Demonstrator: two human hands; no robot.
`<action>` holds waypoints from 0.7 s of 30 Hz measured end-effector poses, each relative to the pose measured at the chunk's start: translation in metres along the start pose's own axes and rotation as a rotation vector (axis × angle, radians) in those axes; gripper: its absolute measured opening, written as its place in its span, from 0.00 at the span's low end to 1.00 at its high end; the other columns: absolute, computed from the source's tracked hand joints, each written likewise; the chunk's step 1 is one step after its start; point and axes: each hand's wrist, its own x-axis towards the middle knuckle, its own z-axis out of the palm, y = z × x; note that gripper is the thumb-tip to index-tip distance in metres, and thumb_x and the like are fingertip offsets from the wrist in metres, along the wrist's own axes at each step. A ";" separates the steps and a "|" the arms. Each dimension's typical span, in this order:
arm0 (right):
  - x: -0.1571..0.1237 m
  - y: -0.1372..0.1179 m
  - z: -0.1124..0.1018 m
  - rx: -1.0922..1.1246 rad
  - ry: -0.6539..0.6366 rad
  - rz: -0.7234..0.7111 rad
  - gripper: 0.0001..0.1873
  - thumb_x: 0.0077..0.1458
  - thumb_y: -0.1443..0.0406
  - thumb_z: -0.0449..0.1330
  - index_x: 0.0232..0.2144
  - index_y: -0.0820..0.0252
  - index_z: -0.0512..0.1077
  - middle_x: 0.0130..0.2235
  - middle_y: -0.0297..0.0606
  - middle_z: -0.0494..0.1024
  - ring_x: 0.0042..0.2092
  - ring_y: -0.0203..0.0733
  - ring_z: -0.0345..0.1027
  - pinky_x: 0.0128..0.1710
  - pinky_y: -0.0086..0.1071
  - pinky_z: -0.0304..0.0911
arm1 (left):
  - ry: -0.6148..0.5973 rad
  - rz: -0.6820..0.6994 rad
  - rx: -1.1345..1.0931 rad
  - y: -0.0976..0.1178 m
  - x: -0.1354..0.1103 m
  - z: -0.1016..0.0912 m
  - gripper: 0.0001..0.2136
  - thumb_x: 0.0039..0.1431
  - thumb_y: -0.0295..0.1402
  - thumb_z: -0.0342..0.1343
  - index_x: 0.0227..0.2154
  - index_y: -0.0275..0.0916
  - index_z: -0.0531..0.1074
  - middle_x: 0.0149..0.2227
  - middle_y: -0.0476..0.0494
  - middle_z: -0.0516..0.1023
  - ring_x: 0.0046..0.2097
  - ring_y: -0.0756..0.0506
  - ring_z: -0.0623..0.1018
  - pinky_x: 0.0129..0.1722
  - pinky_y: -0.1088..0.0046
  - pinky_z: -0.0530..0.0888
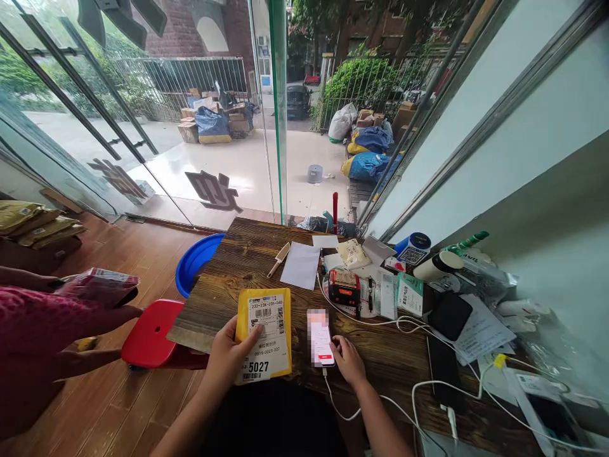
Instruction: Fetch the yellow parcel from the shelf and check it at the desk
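Observation:
A flat yellow mailing envelope (287,330) with a white label, printed with barcodes and "5027", is held upright in front of me. My left hand (233,352) grips its left side, the thumb lying across the label. To its right, a smartphone (324,339) with a lit, partly blurred screen lies on the table, a white charging cable at its lower end. My right hand (351,362) rests by the phone's right edge, palm down; its loosely bent fingertips touch the edge, without a grip around the phone.
The wooden table (238,254) carries a white sheet (301,265), a brush-like tool (279,259), a red-and-black device (344,289) and tangled white cables (404,324). A red stool (153,333) and blue tub (193,260) stand left, near a person holding a pink package (102,285). Glass doors stand ahead.

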 end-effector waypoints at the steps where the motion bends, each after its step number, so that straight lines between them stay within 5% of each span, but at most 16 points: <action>1: 0.000 -0.001 -0.001 -0.002 -0.003 -0.002 0.24 0.54 0.50 0.45 0.40 0.60 0.70 0.34 0.42 0.73 0.40 0.46 0.67 0.45 0.41 0.63 | -0.009 -0.008 0.006 -0.001 0.000 -0.001 0.24 0.41 0.48 0.66 0.35 0.35 0.70 0.34 0.41 0.81 0.32 0.42 0.80 0.25 0.74 0.77; 14: -0.005 -0.001 -0.001 -0.060 0.008 -0.025 0.19 0.53 0.55 0.52 0.43 0.59 0.70 0.34 0.38 0.71 0.40 0.42 0.65 0.41 0.34 0.62 | 0.096 -0.166 0.006 -0.008 -0.002 -0.014 0.20 0.39 0.35 0.69 0.36 0.36 0.71 0.30 0.44 0.80 0.27 0.43 0.79 0.22 0.73 0.77; 21: -0.006 -0.005 -0.002 -0.082 0.013 -0.007 0.18 0.52 0.58 0.53 0.42 0.60 0.70 0.34 0.38 0.70 0.39 0.42 0.65 0.42 0.34 0.61 | 0.094 -0.127 0.005 -0.004 -0.010 -0.010 0.19 0.41 0.38 0.68 0.36 0.37 0.71 0.30 0.47 0.79 0.27 0.45 0.79 0.22 0.75 0.78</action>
